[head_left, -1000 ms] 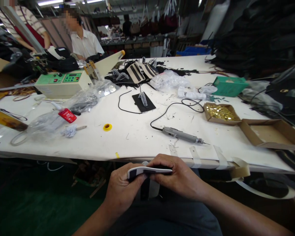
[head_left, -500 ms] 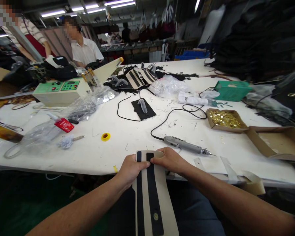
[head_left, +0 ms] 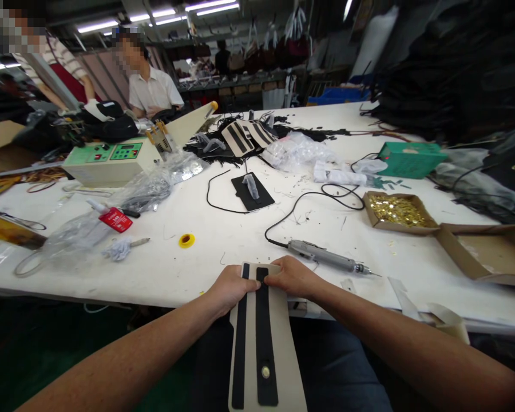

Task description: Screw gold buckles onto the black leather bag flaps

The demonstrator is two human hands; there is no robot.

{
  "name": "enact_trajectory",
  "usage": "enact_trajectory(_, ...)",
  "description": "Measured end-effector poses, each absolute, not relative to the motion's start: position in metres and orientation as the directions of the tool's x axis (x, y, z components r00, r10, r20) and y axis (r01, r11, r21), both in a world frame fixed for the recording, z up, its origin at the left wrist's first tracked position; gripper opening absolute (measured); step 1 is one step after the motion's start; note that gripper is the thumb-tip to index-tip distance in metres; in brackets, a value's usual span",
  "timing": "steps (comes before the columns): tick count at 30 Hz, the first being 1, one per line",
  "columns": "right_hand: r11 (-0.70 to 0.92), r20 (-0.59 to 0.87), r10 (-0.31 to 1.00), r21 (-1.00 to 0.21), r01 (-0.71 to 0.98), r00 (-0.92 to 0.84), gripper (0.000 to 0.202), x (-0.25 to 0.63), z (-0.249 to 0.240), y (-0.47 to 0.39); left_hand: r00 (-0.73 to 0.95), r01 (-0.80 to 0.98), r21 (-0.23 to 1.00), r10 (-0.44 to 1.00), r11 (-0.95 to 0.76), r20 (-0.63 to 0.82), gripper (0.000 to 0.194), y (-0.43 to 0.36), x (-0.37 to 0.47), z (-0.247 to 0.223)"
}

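Observation:
A beige panel with black stripes (head_left: pixel 278 343) hangs from the table's front edge down over my lap. It looks like a bag part, and a round gold-coloured fitting (head_left: pixel 265 372) sits low on its wider stripe. My left hand (head_left: pixel 232 289) grips the panel's upper left edge, thumb on top. From the right, my right hand (head_left: pixel 292 277) pinches the same upper end, the two thumb tips almost meeting on the wider stripe. The fingers beneath the panel are hidden. Just beyond my right hand lies a grey corded rotary tool (head_left: pixel 324 256).
Gold-coloured small parts fill a cardboard box (head_left: pixel 395 210) on the right, beside a box lid (head_left: pixel 484 249). A yellow tape roll (head_left: pixel 186 240), red glue bottle (head_left: pixel 115 218) and black panel (head_left: pixel 253 191) lie on the white table (head_left: pixel 206 269). A machine (head_left: pixel 111 163) stands back left; two people are behind it.
The panel's lower end has swung slightly left, and its gold fitting shows a little higher. Both hands keep their hold at the top. The whole view has shifted slightly.

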State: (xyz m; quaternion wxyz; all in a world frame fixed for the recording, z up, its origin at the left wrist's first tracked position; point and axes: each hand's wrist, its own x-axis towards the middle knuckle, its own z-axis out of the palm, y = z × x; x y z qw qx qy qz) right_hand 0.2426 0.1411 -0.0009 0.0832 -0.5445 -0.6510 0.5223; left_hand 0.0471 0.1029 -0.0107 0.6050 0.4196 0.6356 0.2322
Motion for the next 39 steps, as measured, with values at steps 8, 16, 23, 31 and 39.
enact_trajectory(8,-0.051,-0.468,0.819,-0.637,0.769,-0.333,0.012,0.235,0.003,0.138,0.065,0.628,0.747,0.942,0.217,-0.328,0.035,0.105,0.041,-0.012)
enact_trajectory(16,-0.033,-0.484,0.828,-0.547,0.837,-0.284,0.019,0.227,0.005,0.136,0.080,0.771,0.632,0.996,-0.080,0.028,0.055,0.087,0.042,-0.027)
enact_trajectory(23,-0.021,-0.483,0.832,-0.521,0.853,-0.274,0.016,0.229,0.006,0.136,0.198,0.717,0.635,0.958,-0.287,0.208,0.019,0.078,0.045,-0.049)
enact_trajectory(31,0.019,-0.238,0.949,-0.611,0.792,-0.206,0.042,0.251,0.003,0.114,0.242,0.694,0.604,0.917,-0.392,0.317,0.020,0.087,0.036,-0.083)
enact_trajectory(39,-0.227,0.112,0.932,-0.560,0.797,0.344,0.021,0.433,0.004,0.104,0.213,0.761,0.579,0.956,-0.292,0.203,0.030,0.092,0.034,-0.083)
